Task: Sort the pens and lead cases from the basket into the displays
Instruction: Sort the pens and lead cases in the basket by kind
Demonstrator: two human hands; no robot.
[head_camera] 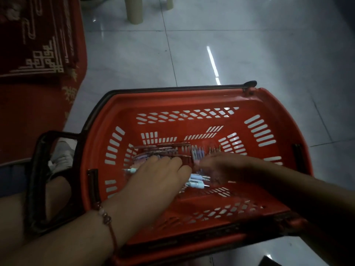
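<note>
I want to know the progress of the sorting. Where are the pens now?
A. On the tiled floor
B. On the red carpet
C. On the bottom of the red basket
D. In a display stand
C: the pens lie on the bottom of the red basket, under both hands.
</note>
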